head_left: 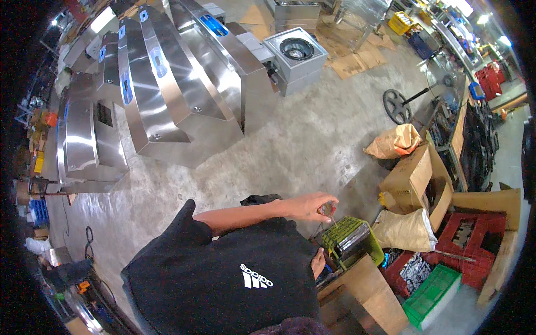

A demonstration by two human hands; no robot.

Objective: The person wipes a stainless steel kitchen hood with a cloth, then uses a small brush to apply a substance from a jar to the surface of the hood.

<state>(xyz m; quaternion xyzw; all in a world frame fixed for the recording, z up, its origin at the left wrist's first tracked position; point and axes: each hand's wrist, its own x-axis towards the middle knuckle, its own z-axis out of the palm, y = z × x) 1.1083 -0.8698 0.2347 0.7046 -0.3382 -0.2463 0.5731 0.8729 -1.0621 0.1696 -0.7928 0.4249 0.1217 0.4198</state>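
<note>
My left hand (318, 207) reaches across to the right at the end of a bare forearm. Its fingers are closed round a small roundish, shiny greyish thing (326, 209) whose kind I cannot make out. Just below is a yellow-green plastic basket (365, 240), tilted, with flat metallic pieces (353, 239) inside. Only part of my right hand (317, 263) shows, by the basket's near side; my black shirt (223, 279) hides the rest of it. Whether it holds anything is not visible. An opened cardboard box (368, 296) stands beside it.
On the right stand a green crate (432, 296), a red crate (474, 243), a cream sack (405, 230), another cardboard box (416, 176) and a brown bag (395, 142). A black handwheel (397, 107) lies farther off. Large stainless-steel hoods (184, 106) and a boxed fan unit (296, 53) occupy the far floor.
</note>
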